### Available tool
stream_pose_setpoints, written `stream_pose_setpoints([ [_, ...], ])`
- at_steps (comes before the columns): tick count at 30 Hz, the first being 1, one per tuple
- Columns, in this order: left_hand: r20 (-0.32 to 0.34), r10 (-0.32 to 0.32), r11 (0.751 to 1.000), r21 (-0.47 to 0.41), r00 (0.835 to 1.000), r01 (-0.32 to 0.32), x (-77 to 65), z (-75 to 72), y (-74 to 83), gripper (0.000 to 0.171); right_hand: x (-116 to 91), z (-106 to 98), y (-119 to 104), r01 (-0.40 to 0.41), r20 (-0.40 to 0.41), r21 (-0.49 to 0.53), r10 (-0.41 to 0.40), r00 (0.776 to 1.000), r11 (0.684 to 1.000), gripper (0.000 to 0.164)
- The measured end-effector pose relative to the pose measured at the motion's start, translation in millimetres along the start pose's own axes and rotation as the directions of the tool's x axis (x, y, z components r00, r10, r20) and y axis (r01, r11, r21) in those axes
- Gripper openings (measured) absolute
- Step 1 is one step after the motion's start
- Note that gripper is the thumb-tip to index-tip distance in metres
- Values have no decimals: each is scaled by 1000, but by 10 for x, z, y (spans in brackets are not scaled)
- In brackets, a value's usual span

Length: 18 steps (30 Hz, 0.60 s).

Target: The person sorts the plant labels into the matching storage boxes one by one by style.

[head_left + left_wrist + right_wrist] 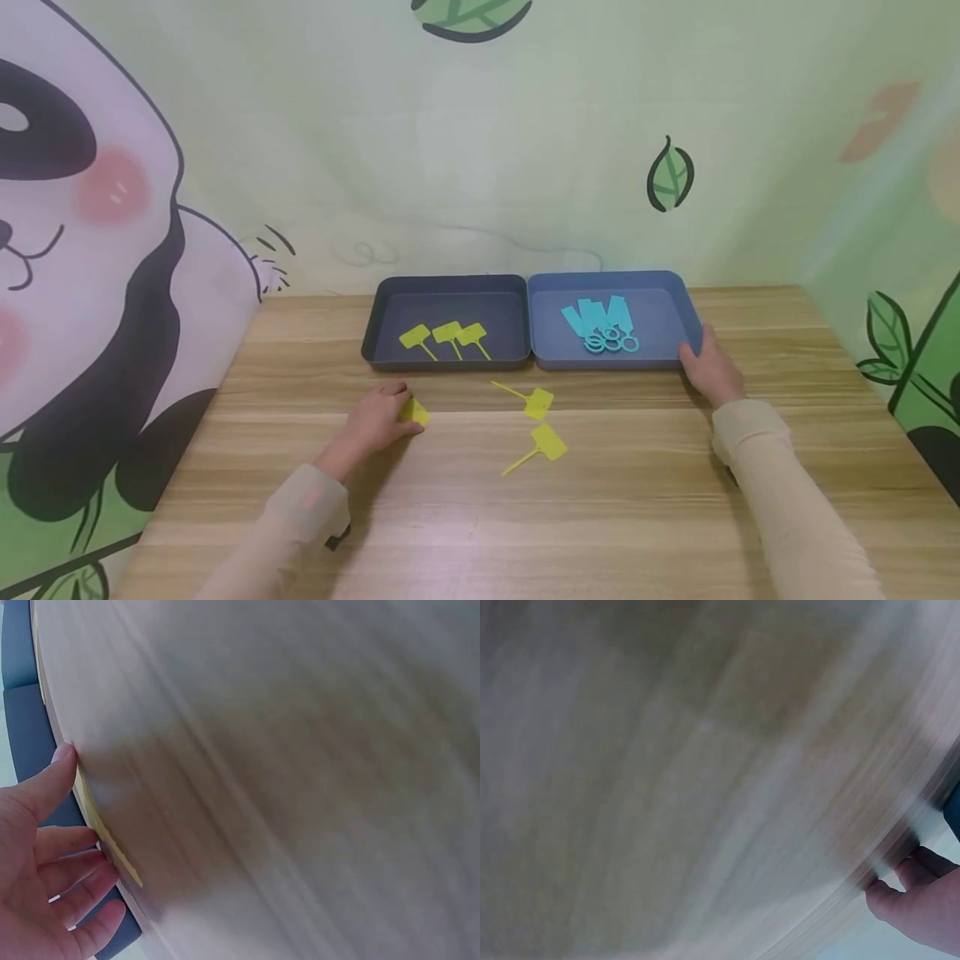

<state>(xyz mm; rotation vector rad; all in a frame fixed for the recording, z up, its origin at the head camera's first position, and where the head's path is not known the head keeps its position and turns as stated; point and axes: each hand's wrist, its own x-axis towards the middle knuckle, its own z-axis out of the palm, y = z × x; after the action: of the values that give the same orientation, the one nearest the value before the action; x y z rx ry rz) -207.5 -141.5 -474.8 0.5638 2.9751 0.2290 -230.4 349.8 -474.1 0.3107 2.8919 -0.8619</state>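
My left hand [371,421] is low over the table in front of the dark tray, thumb and fingertips at the edges of a yellow tag [415,412]. In the left wrist view that tag [105,825] looks like a thin strip between thumb and index finger; the other fingers are spread. At the front right corner of the blue tray [660,360], my right hand [716,371] rests with its thumb against the corner. Only a few of its fingertips [883,892] show in the right wrist view. Two yellow tags [538,403] with thin stems lie between the hands.
The dark tray [450,365] holds three yellow tags [447,332] and touches the blue tray side by side. Several turquoise tags [592,317] with ring ends are heaped in the blue tray. A printed cloth [480,167] hangs behind the wooden table [480,533].
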Motion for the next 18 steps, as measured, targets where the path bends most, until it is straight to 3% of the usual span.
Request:
stream_pose_setpoints([
  [13,-6,49,999,-7,999,-49,39,-28,-19,50,22,10,14,-5,-3,-6,5,1000,1000,70],
  [18,-5,36,998,-42,999,-36,64,-50,-6,48,25,18,29,-2,-1,-5,2,1000,1000,70],
])
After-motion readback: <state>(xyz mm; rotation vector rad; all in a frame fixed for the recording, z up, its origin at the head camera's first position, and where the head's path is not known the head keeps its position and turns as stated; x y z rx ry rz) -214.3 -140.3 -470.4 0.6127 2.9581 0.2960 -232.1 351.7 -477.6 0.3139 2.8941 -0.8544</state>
